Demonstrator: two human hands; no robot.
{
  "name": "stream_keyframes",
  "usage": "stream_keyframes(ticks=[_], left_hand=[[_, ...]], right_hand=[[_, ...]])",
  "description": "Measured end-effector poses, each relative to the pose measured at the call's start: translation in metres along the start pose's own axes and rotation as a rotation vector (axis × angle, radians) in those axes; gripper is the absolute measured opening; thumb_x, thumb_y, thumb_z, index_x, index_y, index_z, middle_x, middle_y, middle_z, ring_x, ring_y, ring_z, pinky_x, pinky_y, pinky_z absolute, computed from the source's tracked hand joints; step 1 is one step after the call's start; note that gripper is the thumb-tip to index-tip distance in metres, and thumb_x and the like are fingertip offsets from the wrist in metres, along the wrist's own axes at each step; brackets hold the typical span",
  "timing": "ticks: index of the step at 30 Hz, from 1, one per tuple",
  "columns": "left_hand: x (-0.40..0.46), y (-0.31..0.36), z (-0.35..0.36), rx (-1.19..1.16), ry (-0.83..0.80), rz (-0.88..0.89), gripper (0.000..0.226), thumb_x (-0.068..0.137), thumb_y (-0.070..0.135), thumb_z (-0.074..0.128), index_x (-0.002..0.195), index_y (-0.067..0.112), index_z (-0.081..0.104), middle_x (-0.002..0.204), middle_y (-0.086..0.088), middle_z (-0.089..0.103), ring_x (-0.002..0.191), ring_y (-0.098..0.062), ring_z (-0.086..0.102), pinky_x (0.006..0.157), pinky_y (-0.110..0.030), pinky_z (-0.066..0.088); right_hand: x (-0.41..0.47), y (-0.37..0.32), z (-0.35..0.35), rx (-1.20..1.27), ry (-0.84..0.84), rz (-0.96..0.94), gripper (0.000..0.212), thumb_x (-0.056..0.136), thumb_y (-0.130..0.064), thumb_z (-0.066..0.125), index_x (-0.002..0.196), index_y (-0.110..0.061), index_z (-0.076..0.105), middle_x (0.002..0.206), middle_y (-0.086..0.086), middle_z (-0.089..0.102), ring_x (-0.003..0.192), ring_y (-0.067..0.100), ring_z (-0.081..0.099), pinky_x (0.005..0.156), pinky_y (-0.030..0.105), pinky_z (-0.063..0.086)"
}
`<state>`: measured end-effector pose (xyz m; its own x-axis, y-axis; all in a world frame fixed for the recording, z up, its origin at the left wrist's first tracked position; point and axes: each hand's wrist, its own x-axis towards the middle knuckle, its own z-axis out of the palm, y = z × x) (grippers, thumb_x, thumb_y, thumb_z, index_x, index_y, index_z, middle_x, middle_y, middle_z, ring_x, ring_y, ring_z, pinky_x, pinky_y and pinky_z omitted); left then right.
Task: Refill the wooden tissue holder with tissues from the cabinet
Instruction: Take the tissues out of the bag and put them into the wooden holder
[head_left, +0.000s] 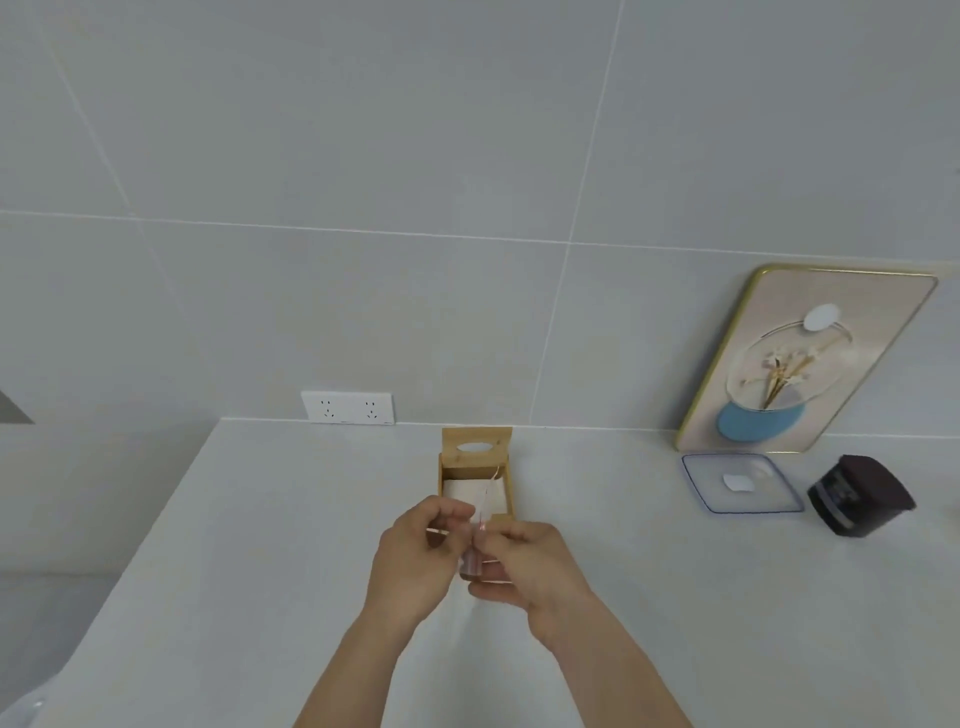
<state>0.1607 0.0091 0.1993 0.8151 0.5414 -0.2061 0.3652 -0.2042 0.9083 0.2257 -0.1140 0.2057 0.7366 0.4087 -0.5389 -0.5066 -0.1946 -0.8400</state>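
Observation:
The wooden tissue holder (451, 470) lies on the white counter near the wall, its lid with an oval slot (475, 446) raised at the far end. White tissues (460, 491) lie inside the open box. Just in front of it, my left hand (415, 551) and my right hand (524, 561) meet over the counter. Both pinch a thin clear plastic wrapper (488, 493) with a reddish bit low between the fingers. The wrapper rises in a thin strip above the tissues.
A double wall socket (348, 408) sits behind the holder to the left. At the right, a framed flower picture (805, 358) leans on the tiled wall, with a clear blue-edged tray (698, 486) and a dark container (860, 493) before it. The counter's left edge (156, 525) drops off.

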Motion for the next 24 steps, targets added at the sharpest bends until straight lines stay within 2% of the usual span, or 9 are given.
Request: stream_keyframes(ticks=[2, 4, 7, 10, 13, 17, 21, 24], left_hand=[[0.007, 0.002, -0.011, 0.025, -0.036, 0.023, 0.014, 0.091, 0.023, 0.067, 0.091, 0.035, 0.074, 0.09, 0.009, 0.075, 0.071, -0.009, 0.069, 0.072, -0.025, 0.055], [0.015, 0.0, -0.022, 0.051, -0.068, 0.03, 0.016, 0.091, 0.023, 0.064, 0.088, 0.035, 0.075, 0.089, 0.01, 0.075, 0.075, -0.009, 0.069, 0.075, -0.028, 0.056], [0.026, -0.001, -0.038, 0.077, -0.105, 0.004, 0.011, 0.088, 0.035, 0.065, 0.082, 0.033, 0.075, 0.086, 0.014, 0.075, 0.082, -0.008, 0.071, 0.08, -0.033, 0.058], [0.028, -0.005, -0.052, 0.165, -0.11, -0.007, 0.014, 0.082, 0.046, 0.07, 0.081, 0.033, 0.073, 0.083, 0.012, 0.075, 0.08, -0.005, 0.069, 0.069, -0.027, 0.052], [0.037, -0.028, -0.077, 0.211, -0.172, -0.003, 0.013, 0.082, 0.046, 0.072, 0.079, 0.033, 0.072, 0.081, 0.01, 0.075, 0.076, -0.004, 0.067, 0.062, -0.022, 0.045], [0.035, -0.038, -0.086, 0.102, -0.221, 0.022, 0.011, 0.085, 0.038, 0.07, 0.076, 0.031, 0.073, 0.079, 0.01, 0.074, 0.073, -0.01, 0.068, 0.072, -0.032, 0.058], [0.032, -0.042, -0.089, -0.121, -0.263, -0.075, 0.013, 0.086, 0.03, 0.069, 0.077, 0.023, 0.075, 0.081, 0.0, 0.076, 0.084, -0.024, 0.074, 0.079, -0.045, 0.063], [0.027, -0.042, -0.091, -0.235, -0.259, -0.148, 0.014, 0.089, 0.023, 0.067, 0.081, 0.015, 0.075, 0.084, -0.007, 0.078, 0.084, -0.026, 0.076, 0.073, -0.039, 0.063]], right_hand=[[-0.001, -0.006, 0.008, -0.016, 0.027, -0.006, 0.015, 0.093, -0.01, 0.067, 0.084, -0.007, 0.079, 0.077, 0.012, 0.075, 0.072, 0.022, 0.075, 0.08, 0.042, 0.064], [0.0, -0.009, 0.018, -0.051, 0.052, -0.006, 0.015, 0.093, -0.012, 0.068, 0.09, -0.003, 0.08, 0.076, 0.009, 0.073, 0.07, 0.02, 0.073, 0.076, 0.039, 0.065], [0.004, -0.013, 0.033, -0.157, 0.098, -0.019, 0.015, 0.089, -0.013, 0.071, 0.091, 0.001, 0.078, 0.074, 0.008, 0.07, 0.066, 0.016, 0.07, 0.068, 0.031, 0.064], [-0.001, -0.011, 0.048, -0.293, 0.075, -0.054, 0.013, 0.088, -0.015, 0.071, 0.08, -0.004, 0.073, 0.07, 0.008, 0.067, 0.062, 0.012, 0.066, 0.064, 0.028, 0.06], [0.0, -0.002, 0.083, -0.385, 0.122, -0.051, 0.015, 0.087, -0.018, 0.072, 0.078, -0.006, 0.07, 0.068, 0.005, 0.069, 0.065, 0.011, 0.069, 0.062, 0.027, 0.059], [-0.004, 0.003, 0.093, -0.392, 0.115, -0.053, 0.021, 0.083, -0.025, 0.079, 0.079, -0.007, 0.069, 0.072, 0.004, 0.071, 0.067, 0.01, 0.073, 0.063, 0.026, 0.059], [-0.009, 0.001, 0.091, -0.329, 0.089, -0.017, 0.037, 0.085, -0.029, 0.08, 0.095, 0.005, 0.071, 0.086, 0.016, 0.078, 0.079, 0.018, 0.078, 0.07, 0.031, 0.063], [-0.013, 0.002, 0.088, -0.258, 0.011, -0.009, 0.027, 0.091, -0.026, 0.073, 0.093, -0.001, 0.067, 0.09, 0.016, 0.08, 0.091, 0.027, 0.078, 0.077, 0.036, 0.063]])
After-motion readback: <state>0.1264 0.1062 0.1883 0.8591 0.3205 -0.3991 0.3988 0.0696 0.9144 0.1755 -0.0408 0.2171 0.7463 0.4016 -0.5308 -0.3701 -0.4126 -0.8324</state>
